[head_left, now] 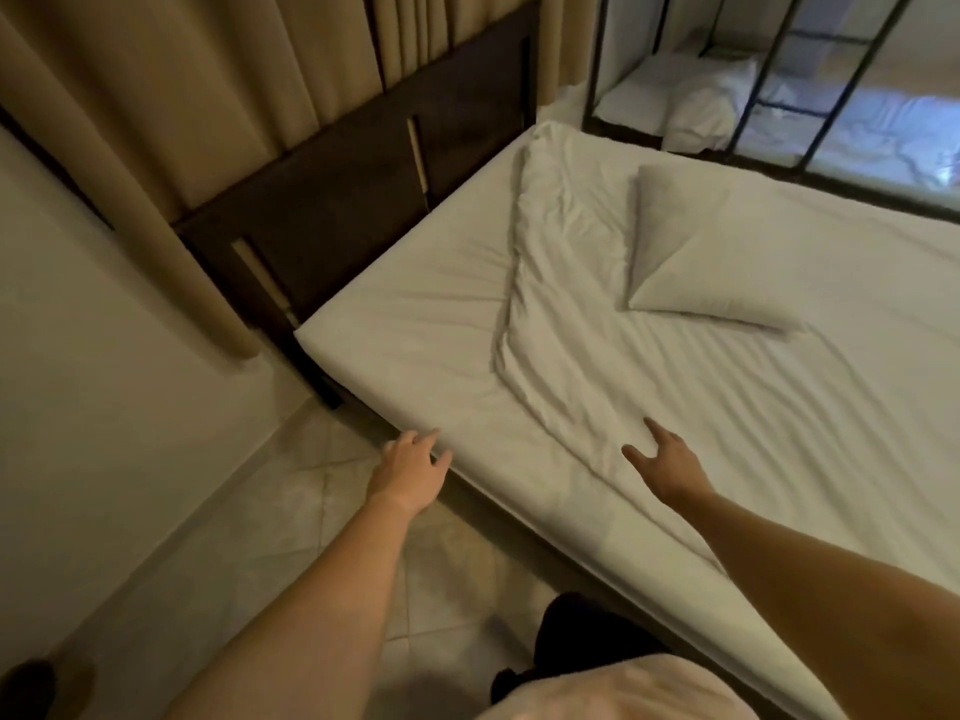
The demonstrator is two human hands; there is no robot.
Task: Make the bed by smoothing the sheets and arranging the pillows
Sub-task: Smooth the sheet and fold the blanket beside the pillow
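Observation:
A bed with a white fitted sheet (415, 324) fills the middle and right. A folded, rumpled white blanket (566, 283) lies across it from the far corner toward the near edge. One white pillow (691, 252) rests flat on the sheet to the right of the blanket. My left hand (408, 467) reaches to the near edge of the mattress, fingers spread, holding nothing. My right hand (662, 462) hovers open over the blanket's near end, thumb and fingers apart.
A dark wooden headboard (332, 200) stands at the left end of the bed, with beige curtains (218, 96) behind it. A black metal frame (769, 85) with white bedding stands beyond the bed. Tiled floor (291, 537) lies below my arms.

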